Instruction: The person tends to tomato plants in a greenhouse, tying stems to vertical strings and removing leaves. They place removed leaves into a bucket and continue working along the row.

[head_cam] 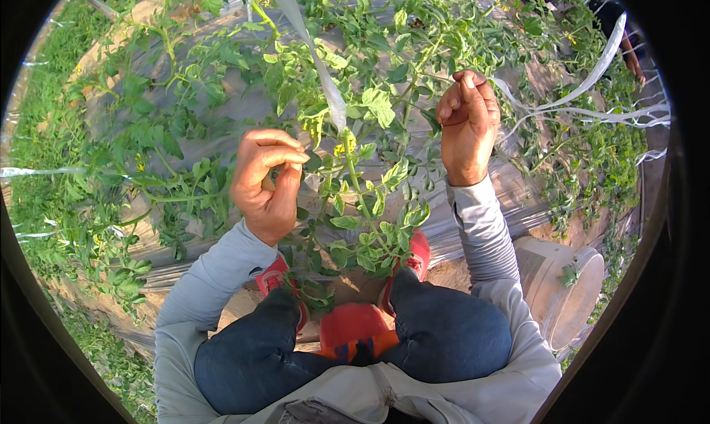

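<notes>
A tomato plant stem (pixel 358 185) with yellow flowers (pixel 348 145) stands upright before me, between my hands. From above, a translucent plastic strip (pixel 324 72) comes down to its top. My left hand (pixel 260 194) is just left of the plant, thumb and fingertips brought together; nothing shows between them. Further right, my right hand (pixel 470 127) is raised with curled fingers and pinched tips. Foliage and a loose plastic strip (pixel 588 83) lie close behind it; whether the fingers hold anything is unclear.
Tomato plants (pixel 183 119) spread over plastic mulch film (pixel 266 105) on both sides. A whitish bucket (pixel 532 280) lies tipped by my right arm. Between my legs is a red rounded object (pixel 352 324). Another person's hand (pixel 633 66) shows at upper right.
</notes>
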Demonstrator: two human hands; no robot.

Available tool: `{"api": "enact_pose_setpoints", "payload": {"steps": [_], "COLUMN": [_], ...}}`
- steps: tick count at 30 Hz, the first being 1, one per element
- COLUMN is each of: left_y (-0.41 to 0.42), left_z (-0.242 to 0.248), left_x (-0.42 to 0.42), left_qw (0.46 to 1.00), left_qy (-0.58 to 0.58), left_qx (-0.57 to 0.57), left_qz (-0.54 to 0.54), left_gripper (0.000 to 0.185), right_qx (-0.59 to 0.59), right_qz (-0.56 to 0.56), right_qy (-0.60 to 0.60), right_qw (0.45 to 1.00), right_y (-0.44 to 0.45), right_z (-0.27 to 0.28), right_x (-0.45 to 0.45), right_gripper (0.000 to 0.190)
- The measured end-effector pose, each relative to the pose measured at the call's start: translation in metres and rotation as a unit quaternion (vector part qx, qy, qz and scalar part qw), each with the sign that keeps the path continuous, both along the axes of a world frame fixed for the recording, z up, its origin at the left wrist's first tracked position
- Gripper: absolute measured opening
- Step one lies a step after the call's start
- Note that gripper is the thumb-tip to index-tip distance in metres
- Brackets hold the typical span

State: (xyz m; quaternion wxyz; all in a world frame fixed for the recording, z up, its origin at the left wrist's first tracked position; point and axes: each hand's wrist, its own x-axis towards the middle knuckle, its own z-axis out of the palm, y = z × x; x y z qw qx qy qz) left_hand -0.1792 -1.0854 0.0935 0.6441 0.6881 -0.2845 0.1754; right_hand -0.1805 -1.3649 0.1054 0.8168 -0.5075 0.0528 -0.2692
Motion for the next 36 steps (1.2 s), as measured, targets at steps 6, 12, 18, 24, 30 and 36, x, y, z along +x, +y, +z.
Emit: {"api": "enact_pose_setpoints", "payload": {"steps": [6, 12, 18, 24, 30, 36], "left_y": [0.047, 0.149, 0.171, 0.101, 0.006, -0.067], "left_z": [0.083, 0.164, 0.158, 0.148, 0.147, 0.112], "left_x": [0.004, -0.013, -0.024, -0.031, -0.011, 0.023], "left_qw": [0.991, 0.948, 0.943, 0.911, 0.682, 0.603], "left_qy": [-0.107, -0.196, -0.128, -0.044, -0.026, 0.117], "left_qx": [-0.07, -0.249, -0.289, -0.16, 0.142, 0.184], "left_qz": [-0.026, 0.0, -0.102, -0.378, -0.716, -0.767], "left_gripper": [0.029, 0.032, 0.031, 0.025, 0.029, 0.036], "right_qx": [-0.01, -0.007, -0.478, -0.606, -0.606, -0.447], "right_qz": [-0.074, -0.133, 0.664, 0.528, 0.344, 0.397], "right_qy": [0.014, 0.12, 0.286, 0.257, 0.39, 0.376], "right_qw": [0.997, 0.984, 0.499, 0.537, 0.602, 0.708], "right_y": [-0.022, 0.008, 0.078, 0.02, -0.049, -0.106], "right_z": [0.011, -0.001, 0.004, 0.003, -0.022, -0.035], "right_x": [-0.038, -0.092, -0.14, -0.137, -0.184, -0.197], "right_gripper": [0.019, 0.018, 0.038, 0.038, 0.034, 0.03]}}
